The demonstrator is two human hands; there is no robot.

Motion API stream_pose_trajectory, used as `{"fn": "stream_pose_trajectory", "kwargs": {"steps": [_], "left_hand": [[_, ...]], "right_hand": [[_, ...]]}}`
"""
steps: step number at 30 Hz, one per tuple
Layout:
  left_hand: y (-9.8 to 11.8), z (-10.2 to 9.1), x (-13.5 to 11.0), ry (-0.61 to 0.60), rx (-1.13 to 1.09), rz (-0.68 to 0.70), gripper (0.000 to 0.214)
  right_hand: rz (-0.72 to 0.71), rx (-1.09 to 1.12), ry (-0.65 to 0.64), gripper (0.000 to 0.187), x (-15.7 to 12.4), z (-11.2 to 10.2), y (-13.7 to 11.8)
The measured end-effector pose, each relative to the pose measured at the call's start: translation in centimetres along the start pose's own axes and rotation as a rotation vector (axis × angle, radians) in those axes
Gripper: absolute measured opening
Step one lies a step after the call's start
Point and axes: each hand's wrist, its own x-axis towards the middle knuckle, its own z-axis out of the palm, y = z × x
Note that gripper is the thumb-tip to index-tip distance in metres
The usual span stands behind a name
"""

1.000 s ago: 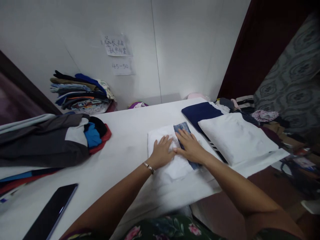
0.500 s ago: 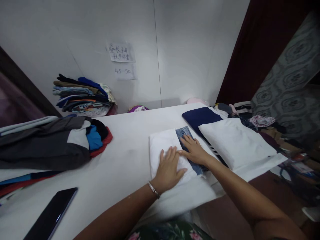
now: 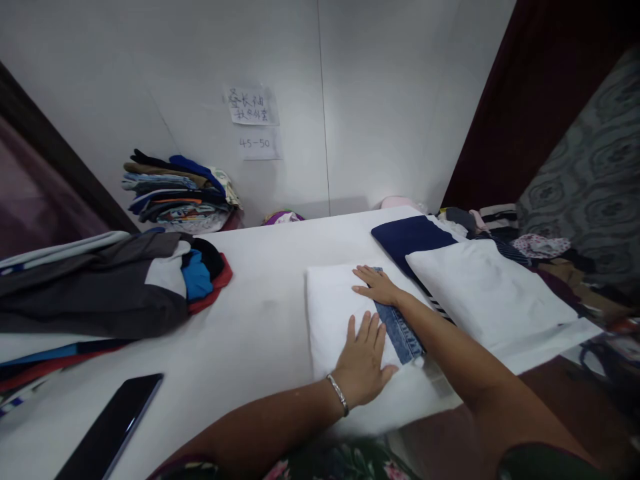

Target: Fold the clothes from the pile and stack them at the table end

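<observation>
A folded white garment (image 3: 327,300) with a blue denim strip (image 3: 397,333) along its right side lies on the white table (image 3: 260,320). My left hand (image 3: 363,363) rests flat on the lower part of the white cloth, fingers spread, a silver bracelet at the wrist. Higher up, my right hand (image 3: 380,287) lies with fingers outstretched across the top of the denim strip and the white cloth beside it. Just right of the garment are a folded navy garment (image 3: 413,240) and another folded white one (image 3: 485,287) that partly covers it.
A dark grey garment pile (image 3: 90,287) with red and blue pieces fills the table's left side, and a black phone (image 3: 113,427) lies in front of it. Behind stands a stack of folded clothes (image 3: 175,193). Heaped clothes (image 3: 540,247) lie beyond the right end.
My right hand has slid up toward the top of the denim strip. My left hand has moved lower and to the right on the white cloth. The view has shifted slightly.
</observation>
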Motion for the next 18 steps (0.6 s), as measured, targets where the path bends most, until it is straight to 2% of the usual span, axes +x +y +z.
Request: {"fn": "stream_pose_trajectory", "kwargs": {"steps": [5, 8, 11, 14, 16, 18], "left_hand": [[0.2, -0.1, 0.2, -0.021, -0.041, -0.021, 0.075], [-0.2, -1.1, 0.3, -0.051, -0.119, -0.023, 0.076], [-1.3, -3.1, 0.2, -0.057, -0.203, -0.026, 0.069], [-3.2, -4.6, 0.0, 0.006, -0.194, -0.096, 0.061], [-4.3, -4.7, -0.1, 0.04, -0.137, -0.154, 0.06], [-5.0, -3.9, -0.1, 0.059, -0.067, -0.17, 0.061]], "right_hand": [[-0.011, -0.024, -0.007, 0.071, 0.0, -0.4, -0.4], [0.006, -0.03, -0.027, 0.07, -0.5, -1.3, -1.5], [0.053, -0.052, 0.018, 0.069, -1.8, -2.3, -2.6], [0.121, -0.053, 0.09, 0.072, -3.9, -2.4, -2.6], [0.158, -0.008, 0.093, 0.075, -5.1, -1.8, -1.9], [0.162, 0.068, 0.102, 0.077, -6.0, -0.9, -0.9]]}}
